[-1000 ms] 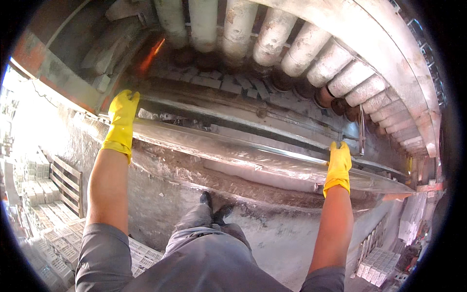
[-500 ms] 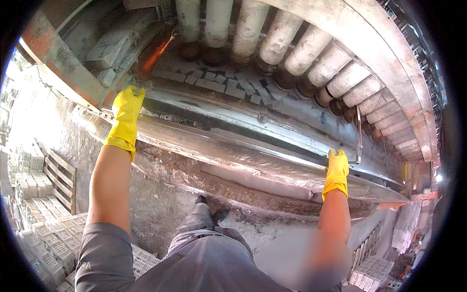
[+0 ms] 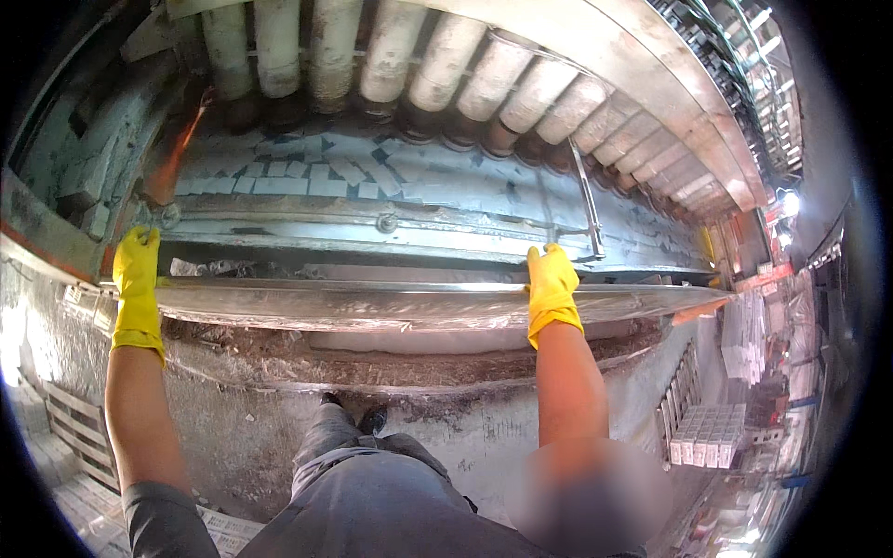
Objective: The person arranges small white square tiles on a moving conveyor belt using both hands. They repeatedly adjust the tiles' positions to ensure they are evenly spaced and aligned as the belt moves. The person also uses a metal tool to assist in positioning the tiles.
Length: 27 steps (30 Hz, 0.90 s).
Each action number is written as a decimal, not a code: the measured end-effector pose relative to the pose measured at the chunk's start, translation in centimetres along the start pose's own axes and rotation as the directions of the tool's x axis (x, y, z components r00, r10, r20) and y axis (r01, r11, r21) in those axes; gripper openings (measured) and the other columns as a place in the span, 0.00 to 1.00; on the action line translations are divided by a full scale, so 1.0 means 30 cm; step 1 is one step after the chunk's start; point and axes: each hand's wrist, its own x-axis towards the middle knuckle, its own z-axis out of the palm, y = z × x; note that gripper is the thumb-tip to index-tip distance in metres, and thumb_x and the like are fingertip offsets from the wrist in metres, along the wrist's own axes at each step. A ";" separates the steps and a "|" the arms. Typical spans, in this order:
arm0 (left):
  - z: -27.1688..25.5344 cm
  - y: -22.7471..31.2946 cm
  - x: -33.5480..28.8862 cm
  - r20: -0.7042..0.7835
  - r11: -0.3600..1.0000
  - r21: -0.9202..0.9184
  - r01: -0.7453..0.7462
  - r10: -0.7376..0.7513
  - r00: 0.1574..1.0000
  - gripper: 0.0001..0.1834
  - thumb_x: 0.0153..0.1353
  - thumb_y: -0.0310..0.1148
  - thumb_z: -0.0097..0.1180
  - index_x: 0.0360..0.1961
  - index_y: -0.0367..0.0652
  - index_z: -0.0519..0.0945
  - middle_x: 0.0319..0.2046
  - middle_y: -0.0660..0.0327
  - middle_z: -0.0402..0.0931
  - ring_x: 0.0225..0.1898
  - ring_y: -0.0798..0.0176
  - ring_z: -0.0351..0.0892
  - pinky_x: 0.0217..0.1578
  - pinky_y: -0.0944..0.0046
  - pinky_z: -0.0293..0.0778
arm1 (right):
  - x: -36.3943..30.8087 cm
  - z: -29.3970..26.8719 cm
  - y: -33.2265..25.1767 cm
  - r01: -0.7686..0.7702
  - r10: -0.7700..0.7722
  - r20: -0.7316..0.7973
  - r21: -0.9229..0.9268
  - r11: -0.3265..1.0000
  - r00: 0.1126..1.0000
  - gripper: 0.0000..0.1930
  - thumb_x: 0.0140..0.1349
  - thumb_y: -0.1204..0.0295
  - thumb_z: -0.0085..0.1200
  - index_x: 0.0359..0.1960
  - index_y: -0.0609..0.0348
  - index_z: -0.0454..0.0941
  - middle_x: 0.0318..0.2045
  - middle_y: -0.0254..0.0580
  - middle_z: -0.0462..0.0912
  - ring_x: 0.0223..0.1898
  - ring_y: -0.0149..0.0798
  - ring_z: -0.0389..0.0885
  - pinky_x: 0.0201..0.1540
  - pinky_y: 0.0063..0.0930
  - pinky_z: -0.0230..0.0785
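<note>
A long, shiny metal panel (image 3: 400,305) lies across in front of me, its top edge toward a machine trough. At the panel's left end, my left hand (image 3: 137,288), in a yellow rubber glove, is closed with its fingers curled over. My right hand (image 3: 553,296), gloved the same way, closes over the panel's top edge right of the middle. The fingertips of both hands are partly hidden. Beyond the panel, a dark gap separates it from a pale metal rail (image 3: 307,232). Behind the rail, a bluish bed holds several flat rectangular pieces (image 3: 319,179).
A row of thick, dirty cylinders (image 3: 409,56) arches over the bed. An orange glow (image 3: 177,149) shows at the far left. A thin metal bracket (image 3: 588,205) rises near my right hand. Stacked pale blocks (image 3: 707,435) stand at the right, and a slatted pallet (image 3: 82,432) at the left.
My view has turned, so the panel and both hands now appear further left and the panel looks more level. Both hands stay on the panel. The gap behind it looks wider.
</note>
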 end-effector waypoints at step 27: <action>-0.013 0.035 -0.026 -0.051 0.997 -0.032 0.066 -0.068 0.996 0.26 0.67 0.54 0.64 0.53 0.44 0.87 0.47 0.50 0.90 0.51 0.45 0.89 0.51 0.48 0.82 | -0.040 -0.026 -0.002 0.077 -0.077 -0.007 0.043 0.996 0.997 0.28 0.72 0.52 0.56 0.67 0.55 0.80 0.43 0.55 0.91 0.27 0.47 0.91 0.34 0.38 0.85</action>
